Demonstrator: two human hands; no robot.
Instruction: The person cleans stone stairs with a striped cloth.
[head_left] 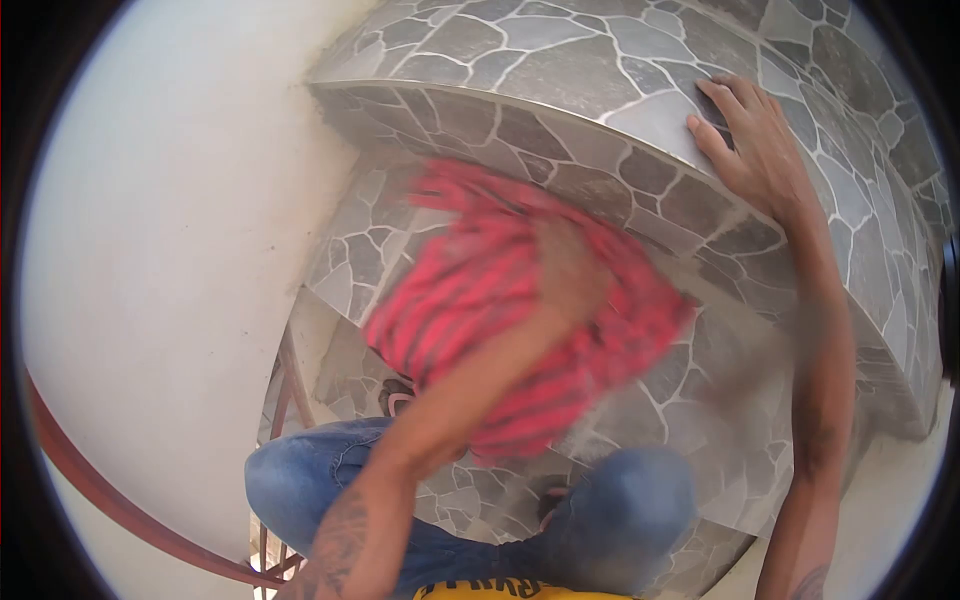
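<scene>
A red cloth with dark stripes point(470, 290) lies spread and rumpled over the stone-patterned step below me, smeared by motion. My left hand point(575, 270) is on top of the cloth, near its middle. Its fingers are too blurred to show whether they grip the fabric or press flat on it. Up at the right, my right hand point(750, 145) rests on the higher stone-patterned step point(560, 65), close to its curved edge. The fingers there are stretched out with the thumb apart, and nothing is in them.
A pale wall point(180, 220) rises on the left, with a brown-red rail point(130, 505) curving along the lower left. My bent knees in blue jeans point(625, 510) frame the near side of the cloth. Sandals point(397, 396) show partly beneath it.
</scene>
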